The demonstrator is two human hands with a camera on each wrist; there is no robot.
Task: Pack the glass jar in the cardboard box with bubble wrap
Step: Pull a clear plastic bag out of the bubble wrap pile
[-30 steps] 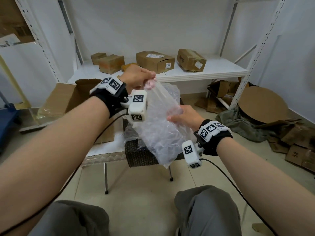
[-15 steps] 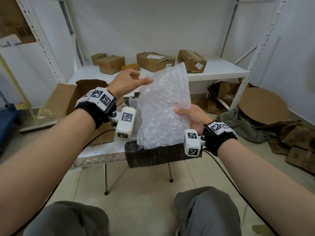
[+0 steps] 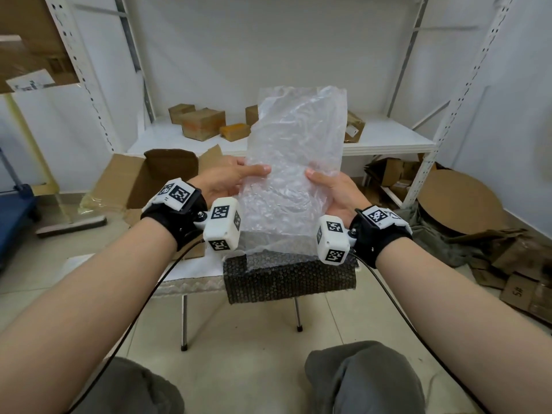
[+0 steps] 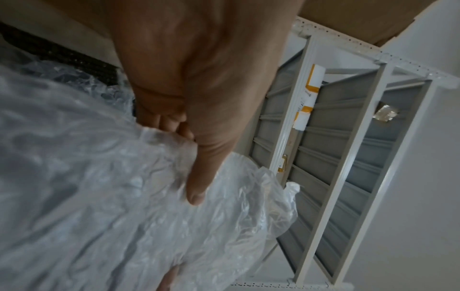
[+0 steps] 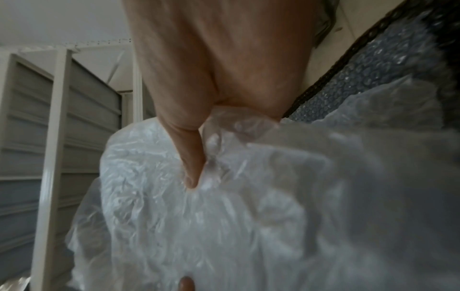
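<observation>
Clear bubble wrap [image 3: 294,174] sheet is held upright above the tabletop [image 3: 191,270], left hand [image 3: 222,182] pinching its left edge w/ thumb on front & right hand [image 3: 334,191] pinching the right edge likewise, open cardboard box [image 3: 140,177] just left of the tabletop.

A small desk [image 3: 191,273] on thin metal legs is seen low in the head view. A dark sheet of bubble wrap [image 3: 286,279] is draped over its front edge. Behind it, a white shelf [image 3: 388,141] carries several small cardboard boxes [image 3: 203,124]. On the tiled floor [image 3: 239,339], an open cardboard box [image 3: 167,171] and what may be flattened cardboard scraps [image 3: 519,282] are lying.
</observation>
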